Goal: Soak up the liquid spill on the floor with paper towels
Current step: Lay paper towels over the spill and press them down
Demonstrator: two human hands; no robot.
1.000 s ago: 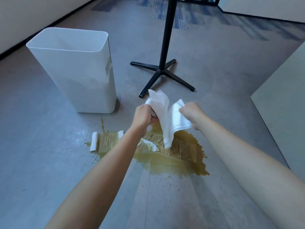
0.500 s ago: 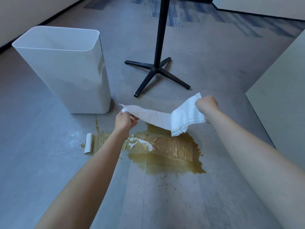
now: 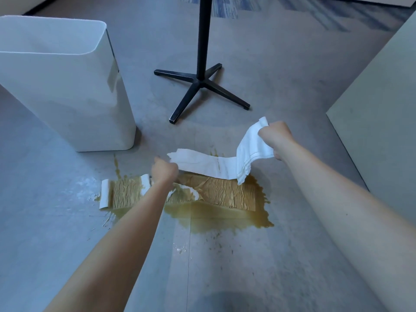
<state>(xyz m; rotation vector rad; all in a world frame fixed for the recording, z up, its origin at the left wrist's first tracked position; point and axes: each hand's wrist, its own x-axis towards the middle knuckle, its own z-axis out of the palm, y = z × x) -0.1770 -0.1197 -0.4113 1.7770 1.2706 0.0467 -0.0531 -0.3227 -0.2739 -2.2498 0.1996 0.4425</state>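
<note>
1. The white bin [image 3: 67, 97] stands far left on the floor [image 3: 292, 75], just beyond the mess.
2. The brown spill [image 3: 225, 218] lies mid-floor. Its near and right edges are uncovered, so liquid could creep outward if I dawdle.
3. Soaked towels [image 3: 225, 194] lie flat across it. They look saturated and will likely absorb no more.
4. The fresh paper towel strip [image 3: 202, 164] hangs stretched above the spill's far side. If I pull it too taut, it may tear.
5. My left hand [image 3: 164, 171] pinches the strip's left end, fingers [image 3: 160, 162] closed on it. My right hand [image 3: 275, 136] is curled around the folded stack [image 3: 252, 145], and the stack's drooping corner could dip in early.
</note>
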